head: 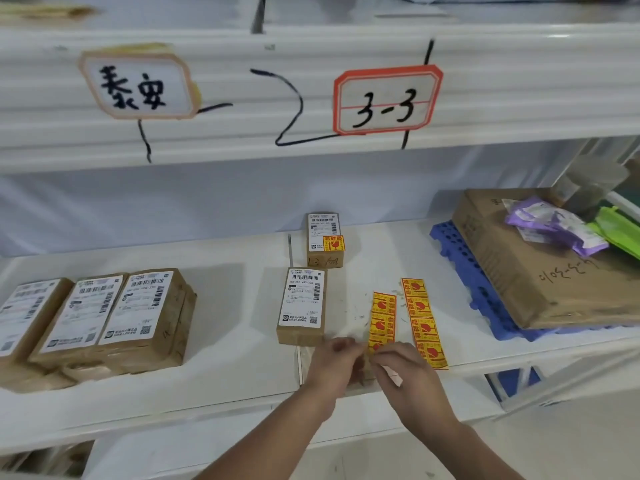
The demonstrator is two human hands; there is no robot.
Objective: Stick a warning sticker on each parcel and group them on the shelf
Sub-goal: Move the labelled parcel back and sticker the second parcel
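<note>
Two strips of yellow-and-red warning stickers lie on the white shelf (225, 368): a left strip (382, 315) and a right strip (424, 323). My left hand (334, 363) and my right hand (403, 370) meet at the near end of the left strip, fingers pinched on its lowest sticker and backing. A small brown parcel (302, 306) with a white label lies just left of the strips, no sticker visible on it. Behind it stands another parcel (325, 241) that bears a warning sticker. A group of three labelled parcels (104, 317) lies at the left.
A large cardboard box (526, 271) rests on a blue plastic pallet (467, 265) at the right, with purple and green bags (557, 225) on top. The shelf beam above carries signs, one reading "3-3" (386, 100).
</note>
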